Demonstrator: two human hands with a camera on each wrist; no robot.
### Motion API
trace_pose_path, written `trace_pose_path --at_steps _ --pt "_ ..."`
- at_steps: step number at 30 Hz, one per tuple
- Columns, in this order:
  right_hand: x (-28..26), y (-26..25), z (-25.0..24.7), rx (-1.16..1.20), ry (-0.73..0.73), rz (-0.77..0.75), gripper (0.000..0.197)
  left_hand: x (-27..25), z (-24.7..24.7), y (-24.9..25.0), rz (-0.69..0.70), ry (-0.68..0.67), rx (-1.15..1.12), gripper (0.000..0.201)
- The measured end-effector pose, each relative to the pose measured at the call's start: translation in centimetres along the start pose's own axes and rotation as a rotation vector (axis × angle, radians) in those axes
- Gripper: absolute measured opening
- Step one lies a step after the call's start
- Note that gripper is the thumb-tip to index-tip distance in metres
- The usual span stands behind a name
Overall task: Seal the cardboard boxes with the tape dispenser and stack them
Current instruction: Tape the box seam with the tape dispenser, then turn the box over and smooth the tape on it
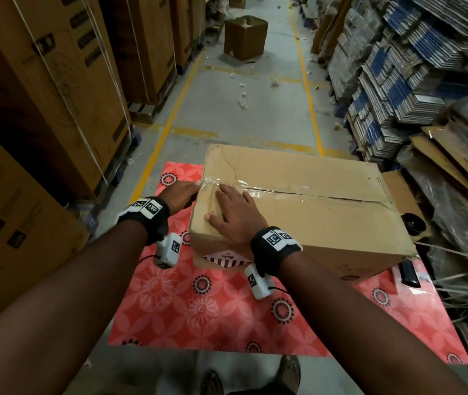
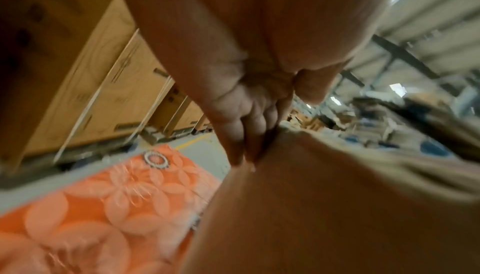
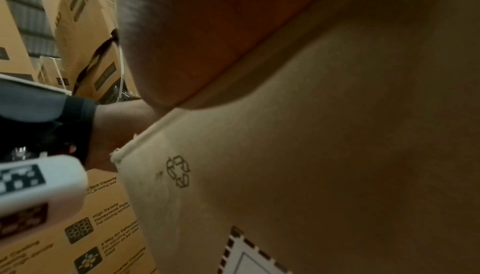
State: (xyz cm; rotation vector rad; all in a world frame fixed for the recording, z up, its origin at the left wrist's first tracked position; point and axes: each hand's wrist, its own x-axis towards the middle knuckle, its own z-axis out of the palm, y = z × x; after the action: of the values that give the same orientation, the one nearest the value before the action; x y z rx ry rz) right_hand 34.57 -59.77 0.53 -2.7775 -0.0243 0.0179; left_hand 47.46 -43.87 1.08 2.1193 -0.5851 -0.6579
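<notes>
A brown cardboard box (image 1: 312,212) lies on a red flowered mat (image 1: 212,309). Clear tape (image 1: 269,190) runs along its top seam and over the left edge. My left hand (image 1: 182,192) presses straight fingers (image 2: 246,130) against the box's left side (image 2: 324,206), where the tape comes down. My right hand (image 1: 232,209) lies flat on the box's top near the left end, fingers spread, holding nothing. In the right wrist view the heel of my right hand (image 3: 207,42) rests on the box's top edge (image 3: 311,155). I cannot pick out a tape dispenser for sure.
Tall strapped cartons (image 1: 56,95) line the left of the aisle. Stacks of flattened cartons (image 1: 398,67), loose cardboard and strapping (image 1: 455,195) crowd the right. An open box (image 1: 245,37) stands far down the aisle. A dark flat object (image 1: 409,273) lies on the mat at the box's right.
</notes>
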Motion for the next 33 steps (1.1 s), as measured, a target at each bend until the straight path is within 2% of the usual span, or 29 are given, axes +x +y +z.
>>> trace_pose_path --at_steps 2,4,6,7,8,10,12,14,17,19,22,25,30,33 --pt "0.1 -0.7 0.0 -0.003 -0.011 0.038 0.090 -0.6 -0.7 0.0 0.033 -0.142 0.422 0.025" --pt "0.5 -1.7 -0.1 -0.038 -0.038 0.075 0.096 -0.7 -2.3 1.0 0.111 -0.052 0.609 0.022" --pt "0.7 -2.9 -0.1 -0.032 -0.078 0.130 0.104 0.1 -3.2 1.8 0.160 0.109 0.608 0.014" --pt "0.8 -3.4 0.0 -0.009 -0.092 0.168 0.108 0.8 -3.6 2.2 0.202 0.149 0.631 0.025" --pt "0.9 -3.9 0.0 0.014 -0.102 0.207 0.112 1.6 -3.6 2.5 0.231 0.125 0.669 0.043" --pt "1.0 -4.7 0.4 0.036 -0.108 0.270 0.117 2.6 -3.2 3.1 0.257 -0.021 0.762 0.071" --pt "0.9 -5.1 0.8 0.026 -0.099 0.296 0.117 3.3 -2.7 3.0 0.313 -0.123 0.902 0.082" --pt "1.0 -5.4 0.8 0.028 -0.098 0.299 0.114 3.4 -2.5 2.5 0.321 -0.130 0.913 0.080" --pt "0.8 -5.7 0.6 0.031 -0.113 0.289 0.113 2.8 -2.0 1.5 0.347 -0.077 0.804 0.077" --pt "0.4 -5.6 0.4 0.018 -0.132 0.264 0.113 2.0 -1.7 1.1 0.312 -0.045 0.762 0.075" --pt "-0.4 -4.8 0.0 -0.010 -0.149 0.201 0.113 0.5 -1.2 1.1 0.256 -0.042 0.926 0.070" --pt "-1.3 -3.4 -0.4 -0.044 -0.158 0.123 0.108 -1.3 -0.2 1.2 0.261 0.019 1.046 0.065" --pt "-3.4 -0.6 -1.0 -0.062 -0.156 -0.008 0.094 -4.2 2.4 2.7 0.203 0.108 1.017 0.050" --pt "-5.3 0.8 -2.6 -0.056 -0.226 -0.053 0.097 -5.9 4.4 4.2 0.192 0.163 1.040 0.041"
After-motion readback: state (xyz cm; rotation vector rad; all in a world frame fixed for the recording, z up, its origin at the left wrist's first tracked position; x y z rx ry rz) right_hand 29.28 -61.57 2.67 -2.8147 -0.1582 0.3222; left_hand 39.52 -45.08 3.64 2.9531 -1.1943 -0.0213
